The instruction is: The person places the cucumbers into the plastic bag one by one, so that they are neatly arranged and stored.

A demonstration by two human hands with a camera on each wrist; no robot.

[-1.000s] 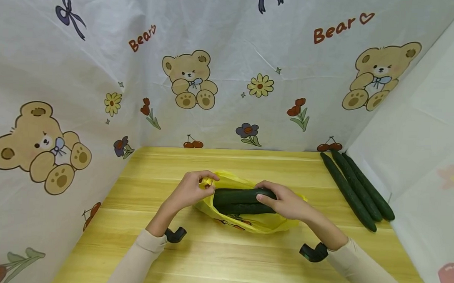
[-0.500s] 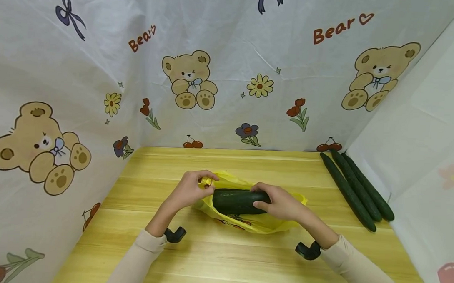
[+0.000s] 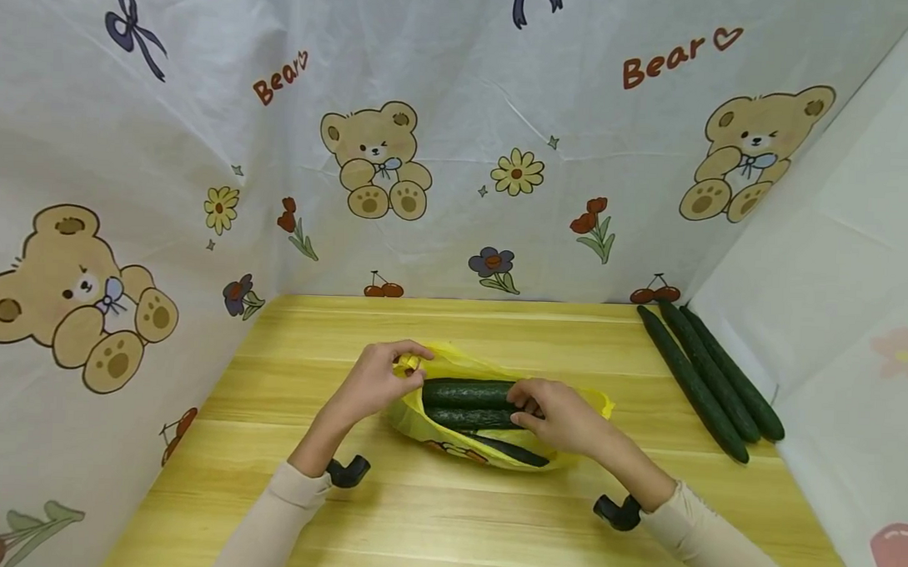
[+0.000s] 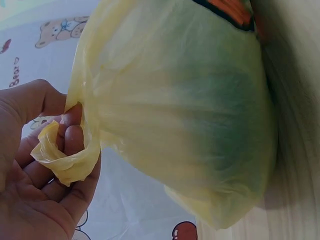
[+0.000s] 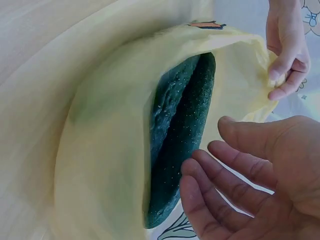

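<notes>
Left hand (image 3: 375, 379) pinches the yellow bag (image 3: 417, 426) at its 10 o'clock; right hand (image 3: 565, 417), fingers loosely bent, kinda blocks the bagged cucumbers (image 3: 468, 393) at 3. Three spare cucumbers (image 3: 709, 372) sit around 2 o'clock, beside the white wall (image 3: 829, 288).

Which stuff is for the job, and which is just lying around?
Part of the job, it seems:
yellow bag, held by the left grip
cucumbers inside, with the right grip close by

Just lying there:
three loose cucumbers on the right, untouched, though maybe for the bag too
bear cloth, only background
</notes>
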